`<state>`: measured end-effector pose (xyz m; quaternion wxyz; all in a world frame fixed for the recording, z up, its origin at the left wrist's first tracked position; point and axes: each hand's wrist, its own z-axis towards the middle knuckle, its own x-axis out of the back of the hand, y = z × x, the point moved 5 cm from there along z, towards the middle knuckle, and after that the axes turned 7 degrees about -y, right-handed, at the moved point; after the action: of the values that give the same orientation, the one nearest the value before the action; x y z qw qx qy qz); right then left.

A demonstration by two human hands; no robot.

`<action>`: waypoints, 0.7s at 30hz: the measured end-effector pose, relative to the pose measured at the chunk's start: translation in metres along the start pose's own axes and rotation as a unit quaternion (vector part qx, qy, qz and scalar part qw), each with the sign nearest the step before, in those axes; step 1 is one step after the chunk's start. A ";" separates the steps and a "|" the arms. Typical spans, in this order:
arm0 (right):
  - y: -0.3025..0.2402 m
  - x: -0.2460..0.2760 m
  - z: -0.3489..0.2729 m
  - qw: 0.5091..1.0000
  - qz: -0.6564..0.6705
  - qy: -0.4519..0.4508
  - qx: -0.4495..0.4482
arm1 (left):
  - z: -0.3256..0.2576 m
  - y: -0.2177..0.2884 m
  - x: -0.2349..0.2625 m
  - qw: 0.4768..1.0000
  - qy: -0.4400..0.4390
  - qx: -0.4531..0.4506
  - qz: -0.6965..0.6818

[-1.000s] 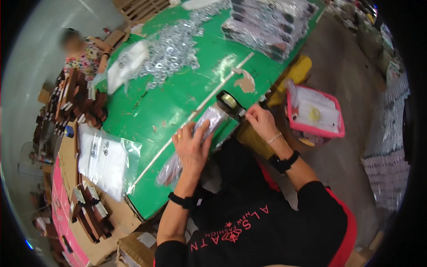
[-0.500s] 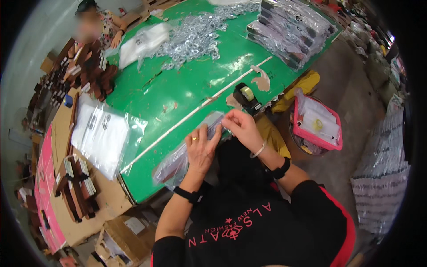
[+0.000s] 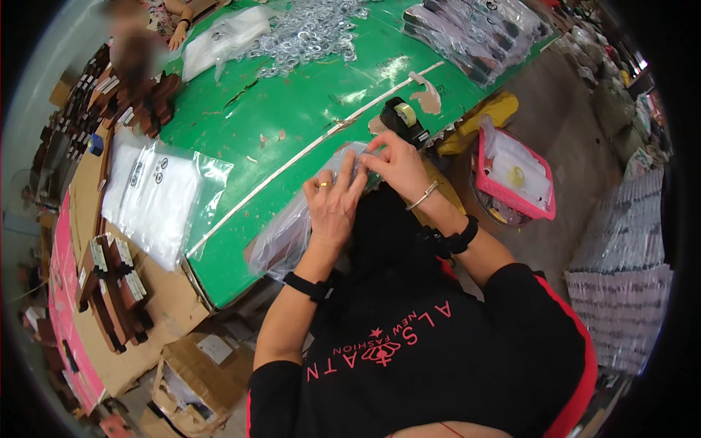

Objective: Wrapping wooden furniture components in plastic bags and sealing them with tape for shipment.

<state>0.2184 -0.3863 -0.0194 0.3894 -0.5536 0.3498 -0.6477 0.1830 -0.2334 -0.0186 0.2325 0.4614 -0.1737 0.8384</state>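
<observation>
A long brown piece in a clear plastic bag (image 3: 281, 232) lies at the green table's near edge. Over its upper part rests my left hand (image 3: 332, 208), fingers stretched out and pressing the plastic down. My right hand (image 3: 400, 166) pinches the bag's far right end, thumb and finger close to my left fingertips. What exactly sits in that pinch is too small to tell apart from the film. Just beyond my right hand stands a black tape dispenser (image 3: 404, 120) with a yellowish roll.
Flat clear bags (image 3: 157, 197) lie at left, near stacked brown pieces (image 3: 113, 292) on cardboard. Clear rings (image 3: 307, 36) are heaped farther back, left of wrapped bundles (image 3: 475, 36). A pink basket (image 3: 515, 179) stands at right. Another person's hand (image 3: 178, 35) shows at far left.
The head view has shifted, so the table things sit higher in the picture. Both hands stay at the bag, the right still pinching its end; the bag's near end looks puffed out more.
</observation>
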 end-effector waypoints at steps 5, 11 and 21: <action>0.030 -0.002 -0.003 0.991 0.130 -0.026 -0.012 | 0.014 -0.013 0.003 0.998 -0.025 0.029 -0.055; 0.036 -0.018 0.003 0.944 0.303 -0.067 -0.115 | 0.024 -0.033 0.007 0.989 -0.036 0.038 -0.137; 0.045 -0.039 0.027 0.964 0.266 0.006 -0.007 | 0.037 -0.066 -0.010 0.951 -0.104 0.125 -0.263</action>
<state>0.2532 -0.3723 -0.0728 0.5415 -0.4400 0.4913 -0.5214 0.2499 -0.1999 -0.0030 0.3653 0.6006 0.0369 0.7103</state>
